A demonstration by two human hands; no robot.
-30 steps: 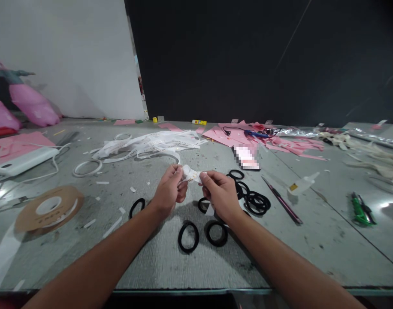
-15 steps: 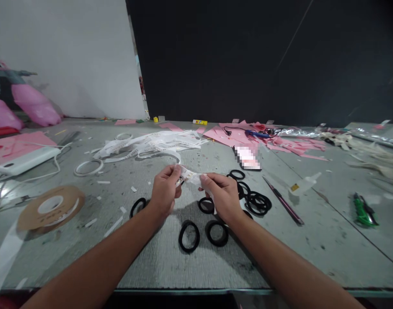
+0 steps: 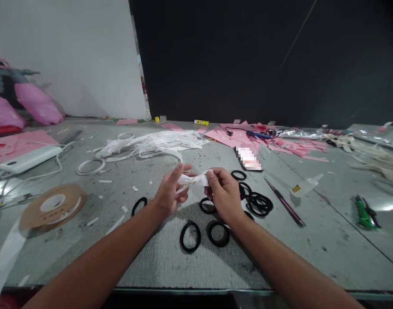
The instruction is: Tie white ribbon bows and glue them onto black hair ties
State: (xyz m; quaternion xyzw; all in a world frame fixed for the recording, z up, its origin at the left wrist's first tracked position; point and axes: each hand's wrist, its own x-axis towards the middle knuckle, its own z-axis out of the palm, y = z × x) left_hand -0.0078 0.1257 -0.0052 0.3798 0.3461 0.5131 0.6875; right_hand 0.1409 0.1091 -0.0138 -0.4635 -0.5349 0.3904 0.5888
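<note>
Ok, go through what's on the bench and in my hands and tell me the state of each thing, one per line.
white ribbon piece: folded, held off the table
left hand: pinching ribbon's left end
right hand: pinching ribbon's right end
black hair ties: lying loose, flat
ribbon spool: flat, tail unwound
green cutter: lying untouched

The white ribbon and the ribbon heap carry print too small to read.
</note>
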